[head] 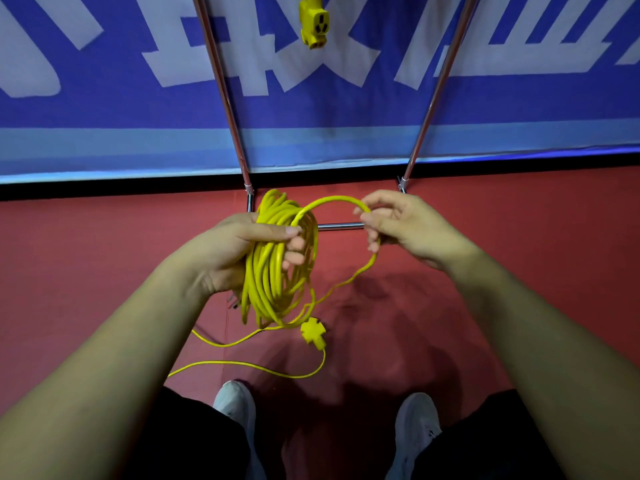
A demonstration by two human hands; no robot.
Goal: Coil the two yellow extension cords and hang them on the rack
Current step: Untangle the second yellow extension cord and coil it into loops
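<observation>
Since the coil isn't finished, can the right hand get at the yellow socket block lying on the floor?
Probably not directly: the right hand is pinching a cord loop, and the socket block lies low on the red floor, below the coil. Nothing blocks it.

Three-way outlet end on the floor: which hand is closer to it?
Left. The left hand grips the coiled bundle that hangs just above the three-way outlet end; the right hand is higher and off to the right, pinching a loop.

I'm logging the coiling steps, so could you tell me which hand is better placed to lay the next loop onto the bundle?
Probably the right hand: it already pinches the free loop, while the left hand is wrapped around the coiled cord.
</observation>
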